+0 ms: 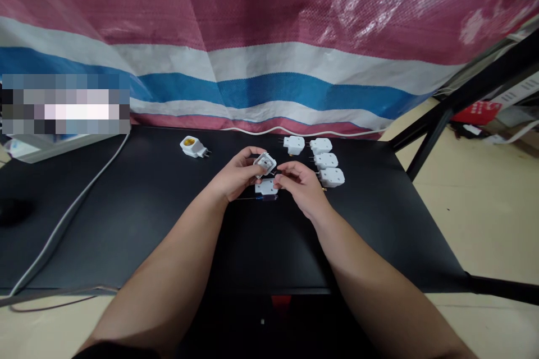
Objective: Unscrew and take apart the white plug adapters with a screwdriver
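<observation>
My left hand (241, 173) is closed round a small white plastic housing (265, 164), its hollow side facing up. Beside it, my right hand (296, 180) has thumb and forefinger pinched near the housing's right edge; whatever they hold is too small to name. Just below the housing lies a white cover piece (266, 186) with small holes, and below that a screwdriver (269, 198) with a dark handle and thin shaft pointing left. Several white plug parts (332, 176) with pins sit to the right of my right hand.
A white plug with a yellow round face (190, 142) lies at the left on the black table (126, 207). A grey cable (80, 196) crosses the table's left side. Behind hangs a striped sheet (252, 17). Black metal bars (438, 129) stand at the right.
</observation>
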`<state>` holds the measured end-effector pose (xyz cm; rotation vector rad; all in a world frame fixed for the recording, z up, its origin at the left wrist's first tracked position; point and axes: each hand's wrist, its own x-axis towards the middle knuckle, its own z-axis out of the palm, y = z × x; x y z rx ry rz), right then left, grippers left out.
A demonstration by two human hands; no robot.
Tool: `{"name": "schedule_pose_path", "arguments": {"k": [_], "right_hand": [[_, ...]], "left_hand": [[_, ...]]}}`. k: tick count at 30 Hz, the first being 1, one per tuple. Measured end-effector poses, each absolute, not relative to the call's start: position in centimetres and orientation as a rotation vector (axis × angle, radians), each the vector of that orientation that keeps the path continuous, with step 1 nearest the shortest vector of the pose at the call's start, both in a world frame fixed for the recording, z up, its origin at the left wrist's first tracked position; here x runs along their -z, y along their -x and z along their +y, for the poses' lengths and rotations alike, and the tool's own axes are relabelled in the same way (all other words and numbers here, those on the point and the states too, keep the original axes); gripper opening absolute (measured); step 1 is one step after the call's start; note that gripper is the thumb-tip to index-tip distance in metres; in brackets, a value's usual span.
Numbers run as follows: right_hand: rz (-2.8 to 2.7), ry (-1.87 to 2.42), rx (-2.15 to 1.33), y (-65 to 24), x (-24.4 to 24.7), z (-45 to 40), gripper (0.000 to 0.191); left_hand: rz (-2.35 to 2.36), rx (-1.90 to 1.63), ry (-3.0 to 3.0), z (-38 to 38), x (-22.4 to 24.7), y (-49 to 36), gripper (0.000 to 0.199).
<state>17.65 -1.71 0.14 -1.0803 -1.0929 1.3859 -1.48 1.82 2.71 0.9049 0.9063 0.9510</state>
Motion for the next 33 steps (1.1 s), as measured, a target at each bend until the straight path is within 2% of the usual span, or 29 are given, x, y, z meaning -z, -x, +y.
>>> {"name": "schedule_pose_path", "arguments": {"k": [5,14,27,33], "right_hand": [[-1.037,1.117,-1.357,-17.7,0.1,-1.5,0.034],[-1.106,1.075,-1.235,-18.4,0.0,-1.3,0.027],[-1.342,1.124,-1.012,-18.7,0.6,-1.2,0.020],[-1.289,1.142,-1.066,-18.7,0.5,-1.1,0.022]], "left_hand": [[0.876,-0.953,-0.983,1.8,-2.3,1.7,0.047],[0.775,-0.891,-1.108,1.9,-1.4,1.6,0.057],[0.816,-0.860,-1.159,2.0,-1.5,1.6,0.052],[0.797,-0.858,-1.183,1.9,-1.5,1.5,0.052]]}}
